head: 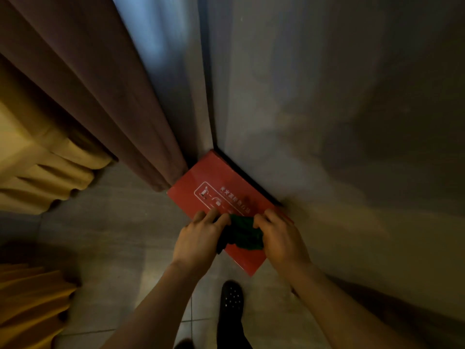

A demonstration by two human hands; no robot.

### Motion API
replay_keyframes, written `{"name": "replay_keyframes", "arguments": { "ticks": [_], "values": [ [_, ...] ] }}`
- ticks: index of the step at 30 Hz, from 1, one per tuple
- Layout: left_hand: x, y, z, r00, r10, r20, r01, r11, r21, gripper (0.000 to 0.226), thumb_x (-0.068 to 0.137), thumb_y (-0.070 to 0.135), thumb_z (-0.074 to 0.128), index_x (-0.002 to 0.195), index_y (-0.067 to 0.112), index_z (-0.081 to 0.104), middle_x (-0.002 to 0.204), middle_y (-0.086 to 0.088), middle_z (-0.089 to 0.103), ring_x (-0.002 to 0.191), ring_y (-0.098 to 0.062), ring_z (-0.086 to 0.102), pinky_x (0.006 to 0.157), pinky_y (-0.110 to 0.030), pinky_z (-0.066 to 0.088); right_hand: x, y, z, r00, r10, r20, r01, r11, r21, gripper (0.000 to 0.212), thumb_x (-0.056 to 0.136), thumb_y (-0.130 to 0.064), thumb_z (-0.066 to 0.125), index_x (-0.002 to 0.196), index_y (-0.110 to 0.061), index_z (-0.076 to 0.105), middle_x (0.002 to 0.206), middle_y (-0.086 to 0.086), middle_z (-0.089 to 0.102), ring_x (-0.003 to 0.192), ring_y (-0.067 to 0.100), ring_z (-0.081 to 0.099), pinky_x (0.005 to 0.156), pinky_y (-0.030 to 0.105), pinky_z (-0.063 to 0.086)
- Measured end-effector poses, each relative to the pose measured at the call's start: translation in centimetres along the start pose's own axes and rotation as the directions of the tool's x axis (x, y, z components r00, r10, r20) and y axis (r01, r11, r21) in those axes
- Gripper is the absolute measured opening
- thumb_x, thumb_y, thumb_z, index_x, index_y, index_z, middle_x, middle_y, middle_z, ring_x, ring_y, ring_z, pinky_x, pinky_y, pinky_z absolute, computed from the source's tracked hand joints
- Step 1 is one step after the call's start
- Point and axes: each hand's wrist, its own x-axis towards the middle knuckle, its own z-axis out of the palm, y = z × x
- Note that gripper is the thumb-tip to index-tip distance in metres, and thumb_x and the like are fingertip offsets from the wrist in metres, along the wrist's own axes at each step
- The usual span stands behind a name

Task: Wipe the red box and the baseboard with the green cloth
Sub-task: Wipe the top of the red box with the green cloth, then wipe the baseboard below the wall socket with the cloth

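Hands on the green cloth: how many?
2. The left hand grips the green cloth at its left end, the right hand at its right end, above the red box.

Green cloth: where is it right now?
In the head view, lower centre, the green cloth is bunched between the left hand and right hand, over the red box.

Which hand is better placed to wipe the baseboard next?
Right, probably. The right hand holds the green cloth on the side of the red box nearest the wall, where the dark baseboard runs. The left hand sits on the floor side.
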Motion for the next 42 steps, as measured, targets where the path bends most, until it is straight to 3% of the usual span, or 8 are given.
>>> {"name": "replay_keyframes", "arguments": {
  "ticks": [5,11,15,24,28,34,39,42],
  "values": [
    [-2.3,1.3,-5.5,0.997,0.048,-0.062,-0.047,0.999,0.021,0.043,0.088,0.019,0.067,0.125,0.032,0.048,0.127,0.009,0.051,0.11,-0.021,0.047,0.068,-0.038,0.052,-2.5,-2.9,-4.6,0.996,0.022,-0.084,-0.022,1.0,0.011,0.029,0.071,0.004,0.065,0.093,-0.014,0.061,0.097,0.008,0.058,0.079,0.027,0.058,0.06,0.026,0.035],
    [-6.0,2.5,-11.6,0.983,0.138,-0.117,-0.129,0.988,0.085,0.044,0.084,0.023,0.073,0.12,0.031,0.051,0.119,0.009,0.053,0.105,-0.021,0.049,0.061,-0.037,0.051,-6.1,-6.9,-9.4,0.985,0.027,-0.172,-0.023,0.999,0.026,0.029,0.07,0.003,0.063,0.093,-0.014,0.06,0.093,0.009,0.055,0.077,0.029,0.057,0.062,0.027,0.032],
    [-8.7,3.8,-15.7,0.962,0.2,-0.186,-0.174,0.974,0.146,0.038,0.086,0.028,0.069,0.12,0.032,0.051,0.116,0.009,0.053,0.104,-0.021,0.049,0.059,-0.038,0.05,-9.0,-9.6,-12.3,0.972,0.062,-0.228,-0.051,0.997,0.052,0.034,0.067,-0.001,0.064,0.091,-0.021,0.052,0.088,0.002,0.045,0.069,0.028,0.054,0.054,0.03,0.033],
    [-15.6,6.7,-23.0,0.877,0.369,-0.308,-0.318,0.926,0.204,0.044,0.083,0.018,0.072,0.118,0.033,0.051,0.116,0.011,0.052,0.103,-0.02,0.047,0.06,-0.036,0.049,-17.4,-15.5,-18.9,0.899,0.081,-0.429,-0.1,0.995,-0.022,0.03,0.079,0.005,0.054,0.098,-0.017,0.056,0.102,0.006,0.055,0.088,0.029,0.054,0.063,0.042,0.047],
    [-18.3,8.7,-25.0,0.824,0.451,-0.343,-0.394,0.891,0.226,0.041,0.085,0.017,0.07,0.117,0.033,0.052,0.115,0.011,0.052,0.101,-0.02,0.048,0.058,-0.036,0.05,-21.8,-16.9,-20.7,0.85,0.093,-0.519,-0.141,0.989,-0.053,0.031,0.079,0.004,0.061,0.103,-0.016,0.059,0.105,0.004,0.056,0.09,0.026,0.055,0.06,0.034,0.039],
    [-21.5,12.5,-26.7,0.75,0.558,-0.356,-0.491,0.83,0.265,0.043,0.081,0.012,0.074,0.116,0.031,0.055,0.114,0.008,0.056,0.098,-0.021,0.05,0.058,-0.038,0.052,-27.4,-17.1,-22.4,0.795,0.175,-0.58,-0.232,0.972,-0.025,0.032,0.076,0.008,0.064,0.101,-0.013,0.063,0.103,0.008,0.059,0.086,0.03,0.059,0.057,0.037,0.045],
    [-23.2,16.2,-26.0,0.717,0.613,-0.333,-0.546,0.79,0.278,0.051,0.079,0.004,0.072,0.117,0.031,0.053,0.119,0.006,0.055,0.102,-0.022,0.048,0.059,-0.041,0.051,-31.9,-15.7,-22.6,0.751,0.228,-0.619,-0.297,0.955,-0.009,0.035,0.072,0.01,0.066,0.099,-0.013,0.064,0.101,0.009,0.061,0.084,0.031,0.06,0.055,0.032,0.037],
    [-24.0,18.5,-25.0,0.693,0.645,-0.323,-0.583,0.764,0.277,0.052,0.078,0.001,0.07,0.117,0.031,0.052,0.12,0.007,0.054,0.104,-0.022,0.047,0.058,-0.039,0.047,-34.4,-14.5,-22.5,0.73,0.25,-0.635,-0.333,0.943,-0.011,0.036,0.075,0.006,0.066,0.103,-0.016,0.062,0.105,0.006,0.059,0.088,0.029,0.059,0.058,0.034,0.04]
  ]
}}
